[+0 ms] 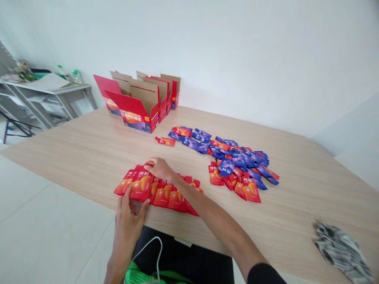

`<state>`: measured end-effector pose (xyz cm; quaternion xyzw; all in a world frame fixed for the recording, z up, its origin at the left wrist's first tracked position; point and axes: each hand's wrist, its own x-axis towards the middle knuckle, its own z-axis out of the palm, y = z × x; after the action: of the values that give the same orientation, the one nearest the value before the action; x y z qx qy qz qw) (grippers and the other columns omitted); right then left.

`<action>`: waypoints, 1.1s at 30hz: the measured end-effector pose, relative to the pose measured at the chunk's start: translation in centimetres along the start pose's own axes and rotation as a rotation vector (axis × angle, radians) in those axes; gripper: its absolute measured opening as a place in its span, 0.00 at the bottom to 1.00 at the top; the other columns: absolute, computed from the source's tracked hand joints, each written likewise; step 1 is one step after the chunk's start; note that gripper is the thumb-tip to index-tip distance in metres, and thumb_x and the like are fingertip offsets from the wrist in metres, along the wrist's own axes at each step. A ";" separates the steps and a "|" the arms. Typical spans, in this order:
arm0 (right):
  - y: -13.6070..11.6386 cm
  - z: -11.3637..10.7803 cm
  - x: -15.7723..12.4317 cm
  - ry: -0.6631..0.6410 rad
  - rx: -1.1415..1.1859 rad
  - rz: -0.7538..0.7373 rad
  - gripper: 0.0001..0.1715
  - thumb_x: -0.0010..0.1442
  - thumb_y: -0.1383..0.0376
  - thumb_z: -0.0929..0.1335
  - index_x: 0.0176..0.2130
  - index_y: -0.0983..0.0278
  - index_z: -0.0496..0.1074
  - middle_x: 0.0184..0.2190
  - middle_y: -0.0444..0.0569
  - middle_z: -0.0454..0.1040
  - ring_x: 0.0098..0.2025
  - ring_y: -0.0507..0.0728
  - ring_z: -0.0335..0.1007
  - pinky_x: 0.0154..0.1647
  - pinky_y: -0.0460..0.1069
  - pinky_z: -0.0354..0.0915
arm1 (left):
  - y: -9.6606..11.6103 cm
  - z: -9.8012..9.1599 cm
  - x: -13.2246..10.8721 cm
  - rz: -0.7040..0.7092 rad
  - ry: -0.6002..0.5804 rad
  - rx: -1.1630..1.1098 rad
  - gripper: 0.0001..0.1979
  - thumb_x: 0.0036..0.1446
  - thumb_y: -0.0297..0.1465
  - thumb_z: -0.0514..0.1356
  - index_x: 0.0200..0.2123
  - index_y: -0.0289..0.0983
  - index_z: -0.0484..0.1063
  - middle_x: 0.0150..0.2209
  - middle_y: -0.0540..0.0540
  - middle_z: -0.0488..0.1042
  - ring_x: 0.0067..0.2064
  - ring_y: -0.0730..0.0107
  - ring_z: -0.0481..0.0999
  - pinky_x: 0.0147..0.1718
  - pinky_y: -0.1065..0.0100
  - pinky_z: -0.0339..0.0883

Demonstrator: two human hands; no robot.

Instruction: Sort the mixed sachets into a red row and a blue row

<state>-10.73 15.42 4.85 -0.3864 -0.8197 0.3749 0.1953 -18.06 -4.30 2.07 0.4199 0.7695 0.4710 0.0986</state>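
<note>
A row of overlapping red pouches (162, 193) with orange fruit prints lies near the table's front edge. My right hand (160, 167) reaches across the row, its fingertips closed on the top of a red pouch (141, 184) toward the row's left end. Below it, my left hand (130, 215) grips the same pouch's lower part, thumb at the bottom edge and forefinger at the left side. Farther back is a loose pile of blue pouches (238, 159) mixed with red ones. A single red pouch (166, 141) lies apart, left of that pile.
Several open red cartons (134, 118) with raised flaps stand at the back left by the wall. A crumpled striped cloth (342, 248) lies at the right front. Beyond the table's left end stands a grey desk (59, 90). A white cable (160, 244) hangs over my lap.
</note>
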 end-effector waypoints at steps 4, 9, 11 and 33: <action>0.0 0.3 0.5 -0.002 -0.112 0.020 0.10 0.69 0.62 0.72 0.49 0.59 0.82 0.47 0.49 0.85 0.49 0.57 0.80 0.52 0.49 0.69 | -0.3 0.2 0.2 0.024 0.046 0.102 0.36 0.60 0.57 0.58 0.60 0.36 0.74 0.42 0.43 0.68 0.37 0.56 0.74 0.42 0.52 0.76; -0.3 0.1 0.4 -0.038 -0.236 0.036 0.10 0.70 0.59 0.71 0.49 0.54 0.82 0.45 0.47 0.85 0.51 0.59 0.80 0.60 0.54 0.64 | -0.6 0.9 -0.2 0.060 0.067 0.160 0.37 0.62 0.56 0.57 0.62 0.34 0.73 0.46 0.40 0.67 0.50 0.45 0.73 0.55 0.44 0.72; -0.4 0.1 0.3 -0.053 -0.267 0.032 0.11 0.71 0.58 0.70 0.51 0.55 0.82 0.45 0.47 0.85 0.52 0.59 0.79 0.62 0.56 0.62 | -1.1 1.1 -0.3 0.073 0.090 0.169 0.37 0.62 0.56 0.57 0.62 0.33 0.73 0.46 0.39 0.66 0.51 0.45 0.73 0.57 0.42 0.71; 4.6 -4.3 4.3 0.220 -0.503 -0.027 0.24 0.71 0.66 0.66 0.63 0.67 0.73 0.64 0.63 0.69 0.66 0.64 0.63 0.67 0.56 0.59 | -0.1 1.5 -2.2 0.245 0.122 0.175 0.30 0.67 0.44 0.61 0.66 0.35 0.69 0.59 0.33 0.63 0.55 0.46 0.70 0.53 0.45 0.73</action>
<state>-8.55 22.69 4.20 -0.4501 -0.8661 0.1128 0.1860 -15.90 -4.96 0.61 0.4882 0.7550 0.4355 -0.0434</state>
